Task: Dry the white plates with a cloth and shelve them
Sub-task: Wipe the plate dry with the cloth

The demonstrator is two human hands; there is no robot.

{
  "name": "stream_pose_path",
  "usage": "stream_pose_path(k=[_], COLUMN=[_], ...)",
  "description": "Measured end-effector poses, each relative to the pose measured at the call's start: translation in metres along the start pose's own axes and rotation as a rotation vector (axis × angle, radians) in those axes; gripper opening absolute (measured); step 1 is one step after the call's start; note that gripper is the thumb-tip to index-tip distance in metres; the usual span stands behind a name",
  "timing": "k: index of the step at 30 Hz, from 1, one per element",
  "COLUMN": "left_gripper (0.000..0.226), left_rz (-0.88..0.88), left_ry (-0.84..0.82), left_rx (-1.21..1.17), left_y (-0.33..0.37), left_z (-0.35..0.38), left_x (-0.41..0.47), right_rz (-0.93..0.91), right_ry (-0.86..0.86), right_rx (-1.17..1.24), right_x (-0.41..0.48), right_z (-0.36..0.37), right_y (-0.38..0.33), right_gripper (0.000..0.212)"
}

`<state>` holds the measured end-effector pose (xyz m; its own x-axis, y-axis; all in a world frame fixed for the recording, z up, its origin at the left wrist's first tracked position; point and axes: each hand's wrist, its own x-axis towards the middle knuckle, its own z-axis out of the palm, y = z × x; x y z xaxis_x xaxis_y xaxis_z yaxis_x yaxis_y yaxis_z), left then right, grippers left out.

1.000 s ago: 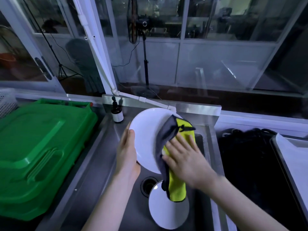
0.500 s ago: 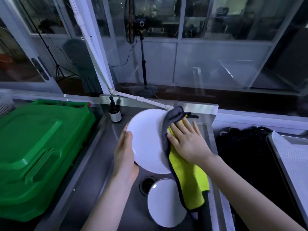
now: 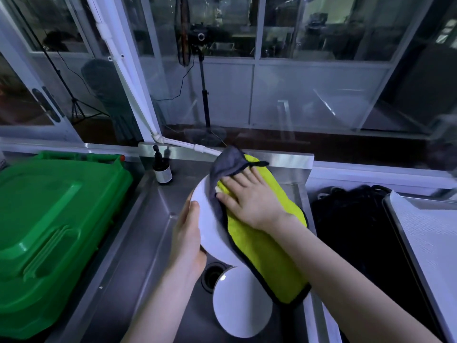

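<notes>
The left hand (image 3: 189, 233) held a white plate (image 3: 210, 219) by its left edge, with the thumb on the front rim and the rest of the hand tucked behind. The plate was tipped up on its side over the metal sink (image 3: 158, 219). The right hand (image 3: 249, 199) lay flat and open on a yellow and grey cloth (image 3: 267, 248), pushing it against the plate. It was not gripping the cloth, only pressing on it.

A second white plate (image 3: 241, 303) lay at the bottom of the sink, right under the first one and next to the drain (image 3: 210, 276).

The plate in the air might have been wet and slippery. It was held at one edge only, so a hard push from the cloth could have made it slide out. It would probably have dropped onto the plate below, and both could have cracked.

A long part of the cloth hung down toward the sink. It could have touched the wet bottom and soaked up water, and a wet cloth would not dry a plate well.

A small dark bottle (image 3: 162, 169) stood near the back of the sink. A big swing of the plate could have knocked it over.
</notes>
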<state>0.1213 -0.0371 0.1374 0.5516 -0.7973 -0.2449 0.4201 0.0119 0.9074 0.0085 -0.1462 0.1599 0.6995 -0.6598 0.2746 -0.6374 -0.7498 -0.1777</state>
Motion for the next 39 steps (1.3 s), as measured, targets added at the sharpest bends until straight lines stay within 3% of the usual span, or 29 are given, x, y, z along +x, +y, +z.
stream_pose_path(k=[3,8,11,14,16,21,24,27,32,35,39], left_gripper=[0.031,0.030,0.037,0.039,0.039,0.032,0.033,0.032,0.029,0.029,0.031], left_rz=[0.015,0.062,0.133,0.112,0.095,0.080,0.085,0.057,0.050,0.035,0.069], left_ry=[0.037,0.114,0.077,-0.004,-0.065,-0.207,-0.181,-0.055,0.028,-0.072,-0.203], left_rx=[-0.004,-0.003,0.080,0.152,0.203,0.343,0.329,0.261,0.221,0.288,0.386], left_y=[0.009,0.022,0.028,0.029,0.030,0.028,0.027,0.031,0.039,0.045,0.050], left_z=[-0.016,-0.016,-0.014,-0.017,-0.022,-0.026,-0.024,-0.026,-0.029,-0.028,-0.024], left_x=[-0.005,0.001,0.004,0.003,0.002,-0.001,-0.003,-0.004,0.000,0.001,0.001], right_rz=[0.220,0.459,0.613,0.640,0.521,0.198,0.245,0.410,0.472,0.354,0.183], right_ry=[0.015,0.147,0.217,0.255,0.239,-0.134,-0.065,0.069,0.245,0.186,-0.037], right_rx=[0.099,0.812,0.967,0.917,0.759,0.295,0.396,0.607,0.744,0.665,0.480], right_x=[0.000,-0.034,-0.054,-0.043,-0.026,0.007,0.004,-0.018,-0.055,-0.043,-0.009], right_z=[-0.008,-0.008,0.004,-0.004,-0.018,-0.035,-0.029,-0.015,0.010,-0.003,-0.029], right_y=[0.022,0.025,0.010,0.012,0.018,0.015,0.021,0.032,0.027,0.026,0.027], right_gripper=[0.048,0.034,0.027,0.027,0.031,0.050,0.050,0.050,0.070,0.066,0.056])
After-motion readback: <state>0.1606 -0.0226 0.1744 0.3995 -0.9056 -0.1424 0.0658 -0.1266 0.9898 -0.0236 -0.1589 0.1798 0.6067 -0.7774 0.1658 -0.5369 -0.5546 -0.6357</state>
